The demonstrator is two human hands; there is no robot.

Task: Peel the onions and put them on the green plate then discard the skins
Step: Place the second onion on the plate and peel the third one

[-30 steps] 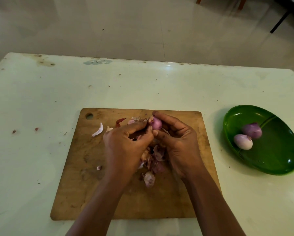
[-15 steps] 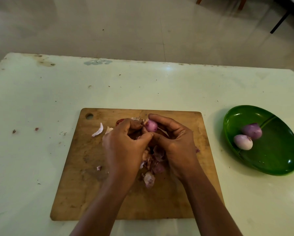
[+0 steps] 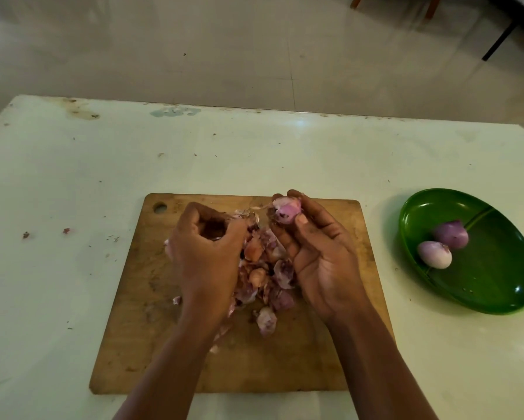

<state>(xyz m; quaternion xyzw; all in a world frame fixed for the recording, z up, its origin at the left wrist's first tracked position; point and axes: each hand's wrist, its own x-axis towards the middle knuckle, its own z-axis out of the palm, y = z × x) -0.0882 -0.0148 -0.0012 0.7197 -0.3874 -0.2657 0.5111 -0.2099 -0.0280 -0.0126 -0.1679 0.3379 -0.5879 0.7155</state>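
My right hand pinches a small purple onion between thumb and fingertips, above the far edge of the wooden cutting board. Beside it, my left hand is curled over the board, and its fingers close round a reddish piece of onion skin. A pile of pink and brown skins lies between the two hands. The green plate stands to the right of the board and holds two peeled onions, one pale and one purple.
The board lies on a pale, scuffed table. A few skin scraps sit on the table at the left. Beyond the far table edge is tiled floor with furniture legs at the upper right.
The hands have parted. My right hand has carried the onion up and to the right, and my left hand has drawn back to the left and curled over the skins.
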